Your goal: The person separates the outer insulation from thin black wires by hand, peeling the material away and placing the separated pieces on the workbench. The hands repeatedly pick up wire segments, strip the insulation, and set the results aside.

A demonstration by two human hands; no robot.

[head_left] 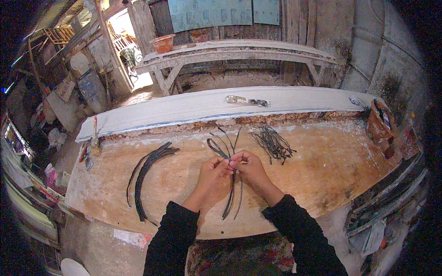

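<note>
My left hand (215, 169) and my right hand (249, 166) meet over the middle of a wooden tabletop (184, 184). Both pinch thin black strips (229, 204) between their fingertips. One strip bends into a loop beyond the fingers, and loose ends stick out past the hands and back toward me. Whether a knot sits under the fingertips is hidden. To the left lies a curved bundle of longer black strips (143, 184). A tangled pile of thin, short black strips (275, 143) rests to the right, beyond my right hand.
A raised whitish board (184, 112) runs along the table's far side, with a stained scraper-like tool (247, 101) on it. An orange-brown container (380, 120) stands at the right end. A brush-like tool (95, 138) is at the left. Behind, a bench (248, 48) carries a clay-coloured pot (162, 43).
</note>
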